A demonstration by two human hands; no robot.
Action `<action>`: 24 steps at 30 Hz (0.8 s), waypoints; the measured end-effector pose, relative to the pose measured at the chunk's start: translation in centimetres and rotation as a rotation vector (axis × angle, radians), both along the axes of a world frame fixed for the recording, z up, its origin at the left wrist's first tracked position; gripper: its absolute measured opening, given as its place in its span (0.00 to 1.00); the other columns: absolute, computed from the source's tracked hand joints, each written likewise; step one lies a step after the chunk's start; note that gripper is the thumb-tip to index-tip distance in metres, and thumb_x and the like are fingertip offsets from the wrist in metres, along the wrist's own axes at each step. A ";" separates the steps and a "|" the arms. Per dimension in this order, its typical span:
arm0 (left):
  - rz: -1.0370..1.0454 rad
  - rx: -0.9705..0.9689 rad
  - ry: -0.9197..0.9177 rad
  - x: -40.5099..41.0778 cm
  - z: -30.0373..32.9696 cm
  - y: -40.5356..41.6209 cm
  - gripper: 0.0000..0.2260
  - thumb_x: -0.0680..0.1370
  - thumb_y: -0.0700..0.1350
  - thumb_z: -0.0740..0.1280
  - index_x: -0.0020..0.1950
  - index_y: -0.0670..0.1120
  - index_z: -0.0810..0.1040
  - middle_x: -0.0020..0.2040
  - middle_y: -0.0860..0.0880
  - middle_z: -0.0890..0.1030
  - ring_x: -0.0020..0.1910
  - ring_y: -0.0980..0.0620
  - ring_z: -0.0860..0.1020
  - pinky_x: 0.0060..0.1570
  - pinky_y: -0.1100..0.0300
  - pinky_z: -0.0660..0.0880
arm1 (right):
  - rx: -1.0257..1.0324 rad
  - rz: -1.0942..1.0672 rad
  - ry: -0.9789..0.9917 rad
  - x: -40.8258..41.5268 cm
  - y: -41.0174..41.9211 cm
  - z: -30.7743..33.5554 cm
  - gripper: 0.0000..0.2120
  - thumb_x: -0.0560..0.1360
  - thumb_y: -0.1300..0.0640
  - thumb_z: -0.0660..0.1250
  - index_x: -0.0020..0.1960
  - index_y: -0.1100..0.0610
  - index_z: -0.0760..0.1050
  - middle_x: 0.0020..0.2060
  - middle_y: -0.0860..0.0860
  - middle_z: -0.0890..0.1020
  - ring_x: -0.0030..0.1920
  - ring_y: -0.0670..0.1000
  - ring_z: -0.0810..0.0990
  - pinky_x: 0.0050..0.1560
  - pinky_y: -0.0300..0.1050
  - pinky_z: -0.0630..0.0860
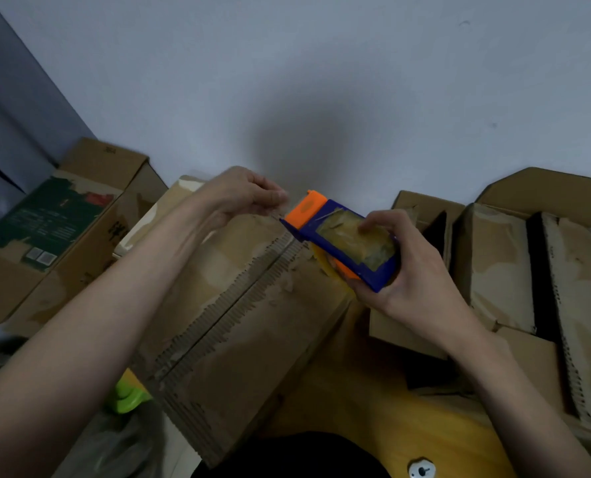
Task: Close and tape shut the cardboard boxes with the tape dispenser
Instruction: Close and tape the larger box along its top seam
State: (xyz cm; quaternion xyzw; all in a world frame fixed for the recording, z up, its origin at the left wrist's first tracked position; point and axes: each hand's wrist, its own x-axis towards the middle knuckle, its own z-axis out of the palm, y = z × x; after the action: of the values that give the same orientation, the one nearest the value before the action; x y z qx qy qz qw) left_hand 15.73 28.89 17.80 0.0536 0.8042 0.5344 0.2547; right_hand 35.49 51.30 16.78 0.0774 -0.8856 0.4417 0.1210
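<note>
A blue tape dispenser (347, 241) with an orange front end and a roll of clear tape is gripped by my right hand (404, 270), held just above the far end of a closed cardboard box (239, 305). The box's two top flaps meet along a torn, ragged middle seam. My left hand (242, 198) is just left of the dispenser's orange end, fingertips pinched together as if on the tape's free end; the tape itself is too thin to see clearly.
More cardboard boxes stand around: one with a green printed panel (45, 222) at the left, open ones (528, 270) at the right. A bright green object (126, 396) lies at the lower left. A white wall rises behind.
</note>
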 end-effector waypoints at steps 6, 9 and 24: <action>0.143 0.031 0.060 -4.7 -1.6 -3.2 0.03 0.73 0.35 0.75 0.43 0.41 0.83 0.36 0.48 0.84 0.34 0.56 0.81 0.36 0.68 0.79 | 0.068 -0.046 -0.012 -1.6 0.5 0.7 0.31 0.67 0.54 0.80 0.64 0.44 0.67 0.56 0.40 0.76 0.56 0.39 0.77 0.48 0.31 0.77; 0.126 -0.022 0.094 -5.8 -3.8 -2.8 0.04 0.73 0.35 0.75 0.44 0.41 0.82 0.42 0.43 0.83 0.38 0.52 0.81 0.38 0.66 0.81 | 0.089 -0.082 -0.025 -3.2 0.0 0.7 0.30 0.68 0.53 0.80 0.63 0.43 0.68 0.56 0.41 0.77 0.55 0.39 0.77 0.47 0.31 0.76; 0.112 -0.131 0.201 -9.5 -9.2 -2.6 0.12 0.70 0.38 0.80 0.50 0.37 0.83 0.43 0.41 0.83 0.44 0.48 0.81 0.50 0.53 0.80 | 0.280 -0.099 -0.126 -8.8 -1.7 -0.5 0.28 0.69 0.50 0.79 0.62 0.41 0.67 0.50 0.45 0.77 0.46 0.40 0.76 0.41 0.33 0.74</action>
State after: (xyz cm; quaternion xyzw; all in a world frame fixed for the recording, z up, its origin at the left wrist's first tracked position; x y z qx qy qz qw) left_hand 6.20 26.28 8.63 0.0450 0.8606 0.4861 0.1453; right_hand 26.69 49.61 16.31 0.0218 -0.9470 0.3115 0.0750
